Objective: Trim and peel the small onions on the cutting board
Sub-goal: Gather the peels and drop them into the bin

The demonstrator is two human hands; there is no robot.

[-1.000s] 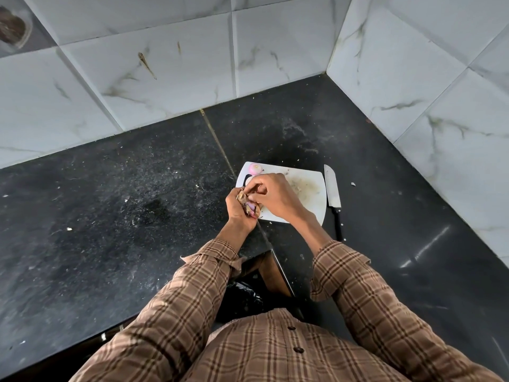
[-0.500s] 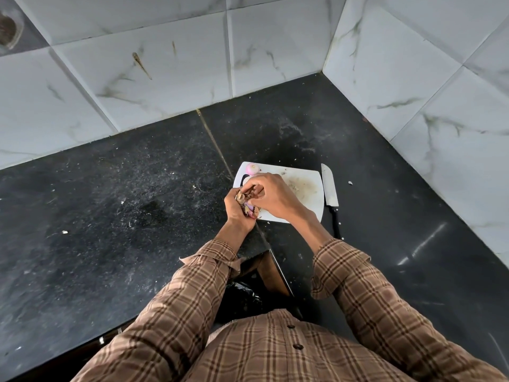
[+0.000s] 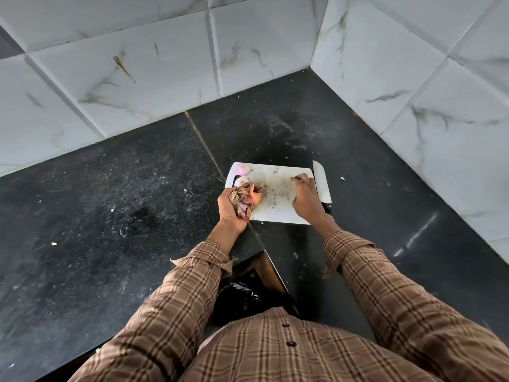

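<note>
A black speckled stone table (image 3: pixel 110 205), dusted with pale crumbs and crossed by a thin seam, is enclosed at a corner by white marble-veined wall tiles (image 3: pixel 170 64). A white cutting board (image 3: pixel 278 208) is laid near that corner, a knife (image 3: pixel 321 183) just beside its right edge. A bundle of onion skins (image 3: pixel 245 199) is gripped in the left hand (image 3: pixel 232 206). The right hand (image 3: pixel 304 195) is stretched over the board, fingers loosely extended. A peeled onion (image 3: pixel 243 169) is set at the board's far left corner.
</note>
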